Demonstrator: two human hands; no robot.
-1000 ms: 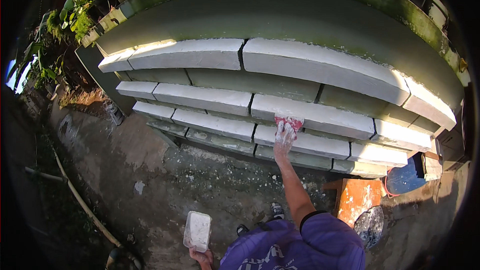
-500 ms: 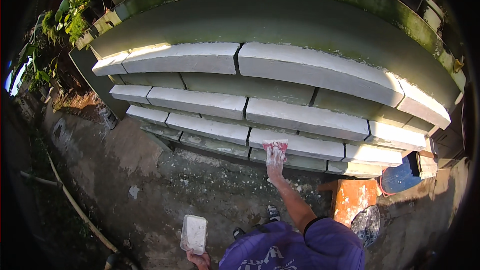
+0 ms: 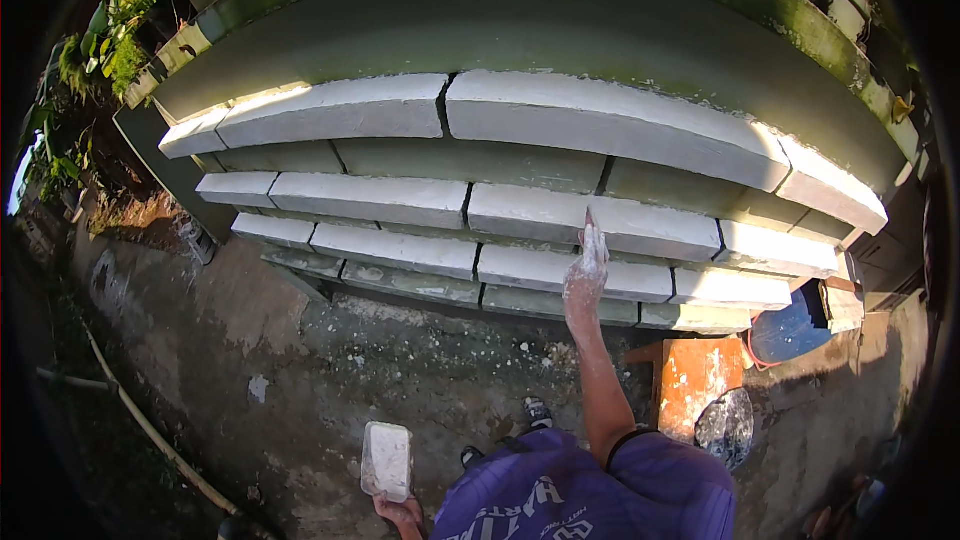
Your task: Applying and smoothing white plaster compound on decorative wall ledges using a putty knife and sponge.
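Observation:
My right hand [image 3: 587,270], coated in white paste, reaches up to the wall's projecting ledges. It grips a red putty scraper [image 3: 589,227], now seen nearly edge-on at the front of the second white ledge [image 3: 530,212]. Below that runs a lower white ledge [image 3: 570,268], partly hidden behind my hand. My left hand [image 3: 398,510] holds a white rectangular plastic tub [image 3: 388,460] low on the left, its fingers closed round the near end. White paste shows in the tub. Higher up, the top white ledge [image 3: 600,130] has dark vertical gaps between its sections.
An orange, paint-spattered stool [image 3: 690,385] stands at the right, with a round white-smeared thing [image 3: 726,428] beside it. A blue bucket [image 3: 790,332] sits farther right. Plants [image 3: 125,65] crowd the upper left, and a long pole [image 3: 150,420] lies on the spattered concrete floor [image 3: 250,340].
My right hand has moved up with the scraper, from the lower white ledge to the second one, and turned the blade edge-on. The left hand and tub have hardly moved.

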